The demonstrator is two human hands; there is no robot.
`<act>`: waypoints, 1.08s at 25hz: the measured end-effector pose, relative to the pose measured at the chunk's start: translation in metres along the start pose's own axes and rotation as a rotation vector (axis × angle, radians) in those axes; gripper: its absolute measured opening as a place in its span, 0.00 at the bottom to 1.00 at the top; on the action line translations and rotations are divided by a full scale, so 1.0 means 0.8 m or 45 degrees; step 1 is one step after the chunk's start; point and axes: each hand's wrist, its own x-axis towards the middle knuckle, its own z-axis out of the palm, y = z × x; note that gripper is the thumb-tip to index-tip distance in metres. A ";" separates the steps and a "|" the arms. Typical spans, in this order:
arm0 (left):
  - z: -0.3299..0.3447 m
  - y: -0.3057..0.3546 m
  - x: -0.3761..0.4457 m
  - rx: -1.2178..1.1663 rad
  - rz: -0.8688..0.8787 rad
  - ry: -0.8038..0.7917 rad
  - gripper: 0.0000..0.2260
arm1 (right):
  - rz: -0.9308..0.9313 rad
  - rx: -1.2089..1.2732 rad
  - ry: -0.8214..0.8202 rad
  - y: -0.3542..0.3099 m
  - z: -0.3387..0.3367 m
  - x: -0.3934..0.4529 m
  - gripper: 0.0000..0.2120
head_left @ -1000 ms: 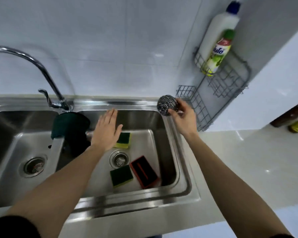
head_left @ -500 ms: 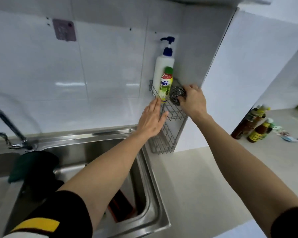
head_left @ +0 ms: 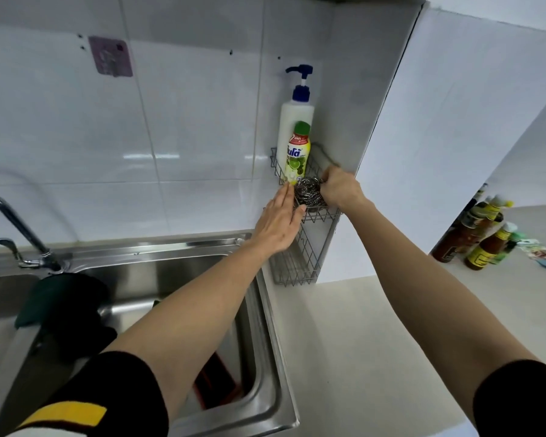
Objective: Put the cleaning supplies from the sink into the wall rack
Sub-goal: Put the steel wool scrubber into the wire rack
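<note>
A steel wool scrubber (head_left: 308, 192) sits in the upper tier of the wire wall rack (head_left: 309, 247), in front of a white pump bottle (head_left: 295, 121) and a green-capped dish soap bottle (head_left: 298, 152). My right hand (head_left: 339, 187) grips the scrubber from the right. My left hand (head_left: 278, 222) is flat, fingers apart, against the rack's front left edge. A red and black item (head_left: 213, 383) shows in the steel sink (head_left: 265, 342) under my left arm; the sponges are hidden.
A tap (head_left: 13, 222) stands at the left, with a dark cloth (head_left: 60, 304) on the sink divider. Sauce bottles (head_left: 476, 231) stand on the counter (head_left: 375, 326) at the far right. A purple hook pad (head_left: 110, 59) is stuck on the wall tiles.
My right hand carried the scrubber up from the sink's edge into the rack's upper tier. My left hand left the sink and came to the rack's front. My view swung up and right.
</note>
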 end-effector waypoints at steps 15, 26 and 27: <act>0.001 -0.008 0.006 -0.026 -0.005 -0.016 0.29 | -0.039 0.056 -0.081 0.020 -0.002 -0.005 0.20; 0.000 -0.006 0.005 0.000 -0.025 -0.022 0.29 | -0.001 0.006 -0.068 0.016 0.004 -0.008 0.22; -0.001 -0.006 0.005 0.003 -0.028 -0.020 0.29 | 0.002 0.010 -0.069 0.016 0.005 -0.008 0.21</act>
